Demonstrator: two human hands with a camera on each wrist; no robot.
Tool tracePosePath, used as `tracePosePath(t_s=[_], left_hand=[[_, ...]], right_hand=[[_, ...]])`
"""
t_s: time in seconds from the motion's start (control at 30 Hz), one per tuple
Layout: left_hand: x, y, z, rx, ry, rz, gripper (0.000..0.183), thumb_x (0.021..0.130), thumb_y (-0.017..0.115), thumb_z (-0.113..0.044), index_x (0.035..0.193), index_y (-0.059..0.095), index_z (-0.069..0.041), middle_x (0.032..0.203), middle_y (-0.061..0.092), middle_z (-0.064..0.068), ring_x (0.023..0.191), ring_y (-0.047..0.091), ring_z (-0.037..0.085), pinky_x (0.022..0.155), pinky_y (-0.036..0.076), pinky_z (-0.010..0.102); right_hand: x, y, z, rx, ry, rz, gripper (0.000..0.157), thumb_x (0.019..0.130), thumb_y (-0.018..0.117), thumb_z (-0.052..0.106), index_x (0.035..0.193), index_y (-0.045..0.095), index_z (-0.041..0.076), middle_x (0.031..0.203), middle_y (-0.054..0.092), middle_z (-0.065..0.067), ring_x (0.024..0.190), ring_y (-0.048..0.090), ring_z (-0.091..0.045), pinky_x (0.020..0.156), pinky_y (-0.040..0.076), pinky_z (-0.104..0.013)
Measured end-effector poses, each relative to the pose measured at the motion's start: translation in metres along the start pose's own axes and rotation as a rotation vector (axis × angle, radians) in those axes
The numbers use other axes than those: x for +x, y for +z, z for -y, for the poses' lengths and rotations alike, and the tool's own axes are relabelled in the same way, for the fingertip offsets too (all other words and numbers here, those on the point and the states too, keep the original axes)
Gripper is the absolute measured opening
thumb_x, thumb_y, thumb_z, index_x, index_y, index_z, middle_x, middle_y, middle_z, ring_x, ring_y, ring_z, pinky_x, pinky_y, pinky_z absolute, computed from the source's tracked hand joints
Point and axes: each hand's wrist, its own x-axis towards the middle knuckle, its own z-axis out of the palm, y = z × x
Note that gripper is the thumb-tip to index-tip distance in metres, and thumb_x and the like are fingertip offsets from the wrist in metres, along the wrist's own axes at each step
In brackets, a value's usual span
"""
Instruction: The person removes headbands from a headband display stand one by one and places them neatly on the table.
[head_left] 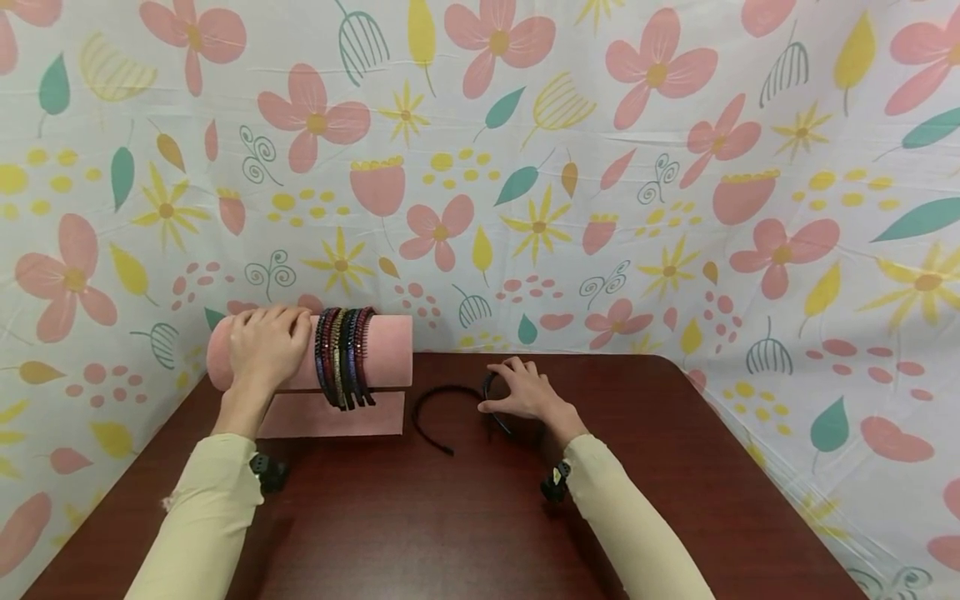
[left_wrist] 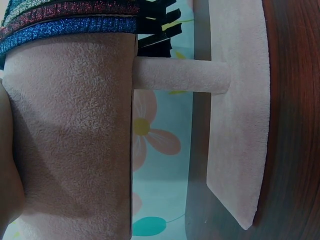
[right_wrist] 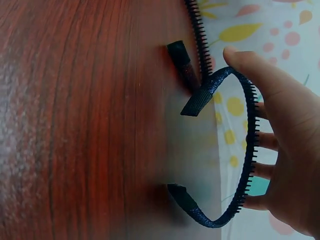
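Pink plush covers the roll [left_wrist: 75,130] the left hand [head_left: 268,343] apparently steadies from above; fingertips hidden, its grip can't be told. The right hand [head_left: 531,393], thumb and fingers widely parted, holds a thin, toothed headband [right_wrist: 250,142] arch-up over the table [head_left: 420,533], seemingly to keep it upright.

Display stand [head_left: 303,371] at left on counter [head_left: 450,525], headbands [head_left: 345,358] around it, two more headbands [right_wrist: 248,145] right of it, cloth [head_left: 465,167] behind.

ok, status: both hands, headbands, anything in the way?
Left fingers on pink roll. Right fingers holding dark blue headband, ends toward table. Second headband lies close by, might snag.
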Motion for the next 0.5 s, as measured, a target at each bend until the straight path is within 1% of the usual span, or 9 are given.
tracePosePath(t_s=[0.1, 0.27, 0.37, 0.5], left_hand=[[0.0, -0.001, 0.0, 0.003, -0.002, 0.003, 0.047, 0.105, 0.036, -0.037, 0.115, 0.073, -0.01, 0.121, 0.07, 0.014, 0.117, 0.061, 0.036, 0.108, 0.035, 0.054], [0.0, -0.001, 0.0, 0.003, 0.0, 0.005, 0.048, 0.105, 0.035, -0.038, 0.115, 0.073, -0.01, 0.121, 0.07, 0.014, 0.117, 0.061, 0.036, 0.108, 0.036, 0.054], [0.0, 0.0, 0.0, -0.001, -0.004, 0.008, 0.049, 0.105, 0.035, -0.038, 0.114, 0.073, -0.009, 0.12, 0.07, 0.014, 0.117, 0.061, 0.036, 0.108, 0.035, 0.054], [0.001, 0.001, 0.001, 0.001, -0.001, 0.002, 0.048, 0.105, 0.035, -0.038, 0.114, 0.073, -0.01, 0.12, 0.07, 0.013, 0.116, 0.061, 0.036, 0.108, 0.036, 0.054]], right_hand=[[0.0, 0.001, -0.002, 0.007, -0.002, 0.001, 0.086, 0.082, 0.065, 0.068, 0.152, 0.042, 0.024, 0.147, 0.041, -0.009, 0.128, 0.039, -0.038, 0.101, 0.038, -0.064], [-0.002, 0.002, -0.006, 0.029, 0.003, 0.01, 0.086, 0.082, 0.066, 0.067, 0.152, 0.041, 0.023, 0.15, 0.039, -0.01, 0.132, 0.038, -0.04, 0.104, 0.035, -0.067], [-0.002, 0.003, -0.009, 0.026, 0.01, 0.018, 0.086, 0.082, 0.066, 0.068, 0.152, 0.041, 0.024, 0.15, 0.039, -0.01, 0.134, 0.037, -0.04, 0.106, 0.033, -0.067], [-0.001, 0.003, -0.011, 0.023, 0.011, 0.025, 0.087, 0.081, 0.066, 0.068, 0.151, 0.042, 0.023, 0.149, 0.04, -0.01, 0.132, 0.038, -0.04, 0.105, 0.034, -0.067]])
